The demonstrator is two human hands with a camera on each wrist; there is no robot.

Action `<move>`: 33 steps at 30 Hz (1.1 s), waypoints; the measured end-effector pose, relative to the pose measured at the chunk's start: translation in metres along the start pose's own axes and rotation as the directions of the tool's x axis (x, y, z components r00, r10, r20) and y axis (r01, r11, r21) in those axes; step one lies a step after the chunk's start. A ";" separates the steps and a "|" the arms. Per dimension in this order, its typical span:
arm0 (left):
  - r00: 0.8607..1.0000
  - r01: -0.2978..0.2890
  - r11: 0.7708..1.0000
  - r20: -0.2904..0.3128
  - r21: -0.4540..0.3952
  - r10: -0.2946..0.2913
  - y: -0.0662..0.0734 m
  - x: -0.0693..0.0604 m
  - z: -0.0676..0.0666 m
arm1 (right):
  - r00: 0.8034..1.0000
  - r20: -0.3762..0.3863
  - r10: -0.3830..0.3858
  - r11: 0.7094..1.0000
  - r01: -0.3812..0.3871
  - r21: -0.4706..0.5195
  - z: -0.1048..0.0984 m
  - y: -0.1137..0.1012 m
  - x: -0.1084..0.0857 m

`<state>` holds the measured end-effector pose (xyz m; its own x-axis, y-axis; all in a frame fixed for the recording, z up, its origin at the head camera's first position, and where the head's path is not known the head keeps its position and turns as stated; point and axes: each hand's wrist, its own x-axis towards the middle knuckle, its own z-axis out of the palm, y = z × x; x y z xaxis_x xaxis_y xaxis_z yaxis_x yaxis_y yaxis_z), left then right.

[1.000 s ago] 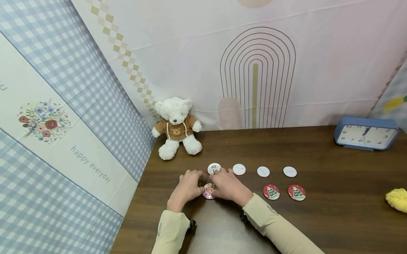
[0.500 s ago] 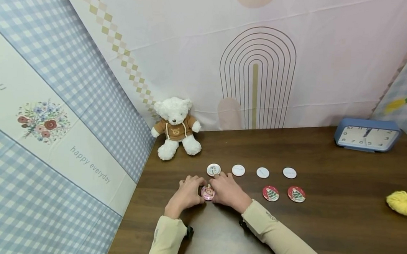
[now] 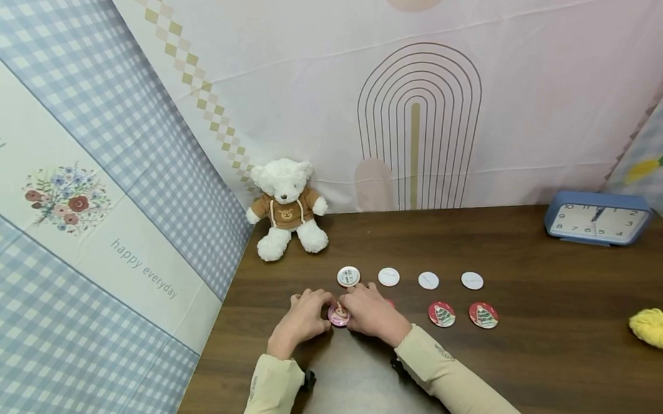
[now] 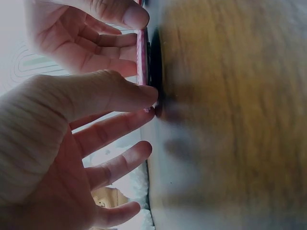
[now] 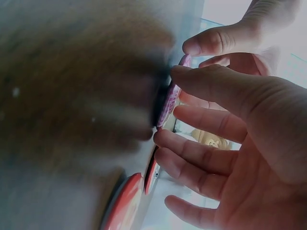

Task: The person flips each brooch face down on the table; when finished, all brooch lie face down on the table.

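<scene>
A round pink button badge [image 3: 339, 315] with a cartoon face lies between my two hands, face up, in the head view. My left hand [image 3: 303, 318] pinches its left edge between thumb and forefinger; the other fingers are spread, as the left wrist view shows. From the other side my right hand [image 3: 372, 313] holds the badge's edge with thumb and fingers. The pink badge [image 5: 169, 105] appears edge-on and slightly tilted in the right wrist view, close to the tabletop. Just beyond the hands is a white-backed badge [image 3: 348, 277] with dark print.
Three plain white badge backs, such as the nearest one [image 3: 388, 277], continue that row rightward. Two red Christmas-tree badges [image 3: 442, 314] lie right of my right hand, which partly covers another red one [image 3: 390, 303]. Around them are a teddy bear [image 3: 287, 211], blue clock [image 3: 598, 218] and yellow yarn [image 3: 658, 328].
Both hands have shifted slightly toward me with the pink badge, uncovering the printed white-backed badge. The edge of a red badge now shows beside my right hand.
</scene>
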<state>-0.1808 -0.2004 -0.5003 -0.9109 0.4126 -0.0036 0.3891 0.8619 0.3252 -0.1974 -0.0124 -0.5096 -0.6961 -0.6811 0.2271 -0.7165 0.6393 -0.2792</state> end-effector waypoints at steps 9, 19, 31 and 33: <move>0.999 -0.023 1.000 -0.031 -0.010 0.023 -0.001 0.002 -0.003 | 0.999 0.036 -0.008 1.000 0.007 0.018 -0.007 0.002 0.002; 0.999 -0.021 0.999 -0.039 -0.031 0.020 -0.002 -0.001 -0.006 | 0.998 0.061 -0.001 0.995 -0.005 0.100 -0.010 0.001 0.002; 0.999 -0.025 0.999 -0.022 -0.037 0.025 -0.003 0.003 -0.014 | 0.999 0.029 -0.018 0.992 0.014 0.123 -0.018 0.000 0.002; 1.000 -0.017 0.999 -0.022 -0.032 0.017 -0.004 0.003 -0.015 | 1.000 0.024 -0.001 0.991 -0.002 0.130 -0.019 -0.001 0.003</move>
<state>-0.1871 -0.2068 -0.4875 -0.9071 0.4204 0.0229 0.4004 0.8446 0.3555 -0.1998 -0.0079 -0.4916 -0.6940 -0.6903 0.2045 -0.7031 0.5887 -0.3988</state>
